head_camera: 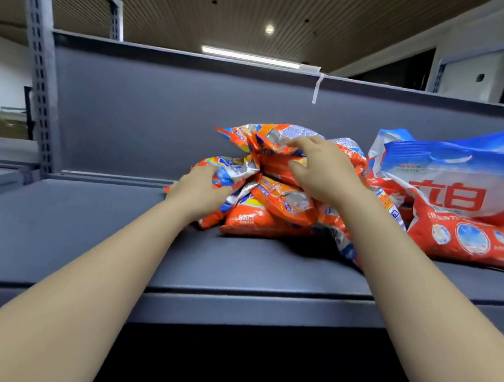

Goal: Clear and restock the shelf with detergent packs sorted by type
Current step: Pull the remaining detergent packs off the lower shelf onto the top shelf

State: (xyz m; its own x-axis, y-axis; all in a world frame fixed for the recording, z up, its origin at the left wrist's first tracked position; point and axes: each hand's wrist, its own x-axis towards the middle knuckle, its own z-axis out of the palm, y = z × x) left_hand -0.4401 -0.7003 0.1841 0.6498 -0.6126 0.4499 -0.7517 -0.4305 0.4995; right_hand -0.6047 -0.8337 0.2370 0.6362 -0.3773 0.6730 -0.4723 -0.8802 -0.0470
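On shelf (79,229): both hands grip orange packs (275,201); bare surface left, front edge near

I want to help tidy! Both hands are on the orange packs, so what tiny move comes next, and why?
Probably lift the top orange pack off the heap. The right hand already curls over it, while the left hand steadies the lower packs. The heap is jumbled and leans against the white packs, so taking one at a time seems the easiest way to sort them.
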